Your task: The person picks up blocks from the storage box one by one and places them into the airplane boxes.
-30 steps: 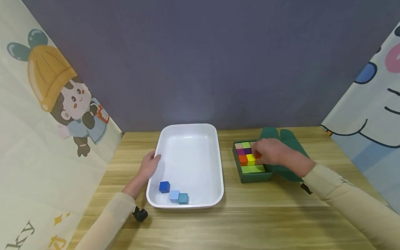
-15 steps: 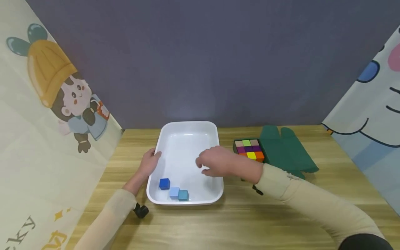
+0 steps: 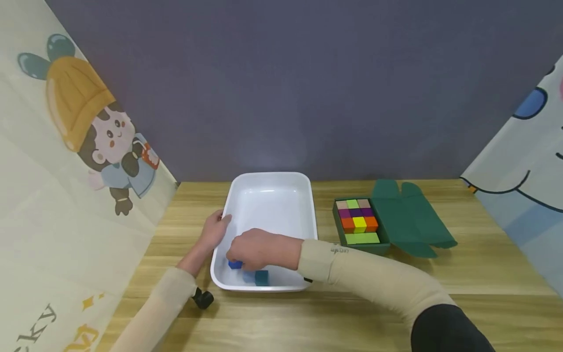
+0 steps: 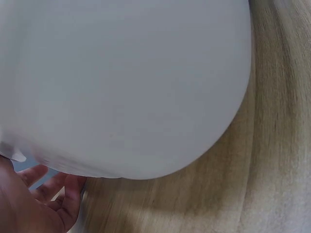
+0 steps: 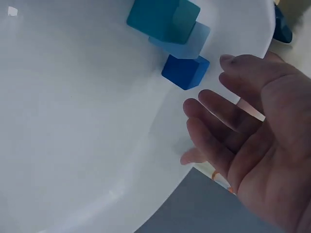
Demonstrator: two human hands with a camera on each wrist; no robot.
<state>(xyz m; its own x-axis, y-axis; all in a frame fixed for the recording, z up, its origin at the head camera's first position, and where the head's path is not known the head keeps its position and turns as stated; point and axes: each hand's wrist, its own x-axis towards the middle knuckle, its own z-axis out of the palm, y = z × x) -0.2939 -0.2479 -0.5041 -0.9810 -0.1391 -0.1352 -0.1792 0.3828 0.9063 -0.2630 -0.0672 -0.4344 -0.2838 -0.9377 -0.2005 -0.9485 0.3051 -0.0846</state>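
A white tray [image 3: 281,205] stands on the wooden table. My left hand [image 3: 214,230] grips its left rim, thumb over the edge; the left wrist view shows curled fingers [image 4: 72,194] at the tray's outer side. Inside the tray, my right hand [image 3: 258,248] hovers low over the near left corner. In the right wrist view its fingers are loosely bent, with nothing between them and the thumb. Close by its fingertips lies a dark blue cube [image 5: 182,73]. Beside that sit a light blue cube [image 5: 195,41] and a teal cube [image 5: 158,22], partly overlapping in that view.
To the tray's right is a green cardboard box [image 3: 364,248] with its lid [image 3: 402,215] folded out to the right. Several coloured blocks [image 3: 359,224] fill it in rows. A dark grey wall [image 3: 281,88] rises behind the table [image 3: 325,313].
My right hand has moved left from the block box, across the tray, down to the blue cubes. My left hand stays on the tray's rim. The cubes lie where they were.
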